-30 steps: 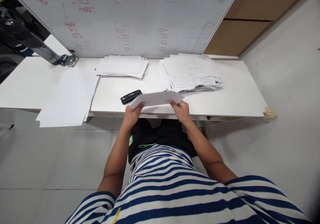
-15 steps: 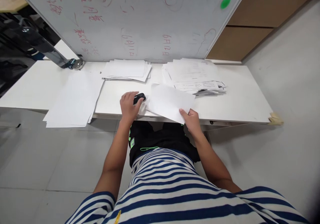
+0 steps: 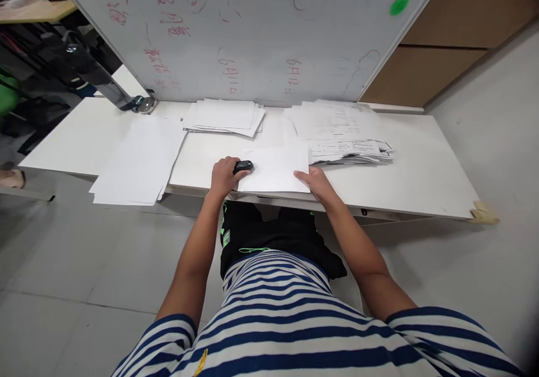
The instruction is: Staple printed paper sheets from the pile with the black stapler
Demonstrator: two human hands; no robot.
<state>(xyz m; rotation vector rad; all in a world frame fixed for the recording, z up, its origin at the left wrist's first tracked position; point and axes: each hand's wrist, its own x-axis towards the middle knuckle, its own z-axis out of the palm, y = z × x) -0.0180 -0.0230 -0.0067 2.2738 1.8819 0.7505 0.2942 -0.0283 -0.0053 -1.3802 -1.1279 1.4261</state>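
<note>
My left hand (image 3: 224, 176) is closed around a small black stapler (image 3: 243, 166), whose front end reaches over the left edge of some white paper (image 3: 275, 169). The paper lies near the table's front edge, and whether it is one sheet or more I cannot tell. At its right edge my right hand (image 3: 316, 181) pinches it, thumb on top and fingers beneath. Behind the stapler is a small stack of white sheets (image 3: 225, 114). A thicker pile of printed papers (image 3: 345, 127) lies just beyond my right hand.
Large blank sheets (image 3: 137, 160) hang over the front edge of the white table (image 3: 425, 163) on the left. A whiteboard (image 3: 261, 34) with red writing stands along the back. A dark transparent bottle (image 3: 99, 79) leans at the back left. Tape (image 3: 484, 213) covers the right front corner.
The paper has been turned level and lowered nearer the table, its left edge now at the stapler. My right hand has moved up with it. The camera view has shifted slightly.
</note>
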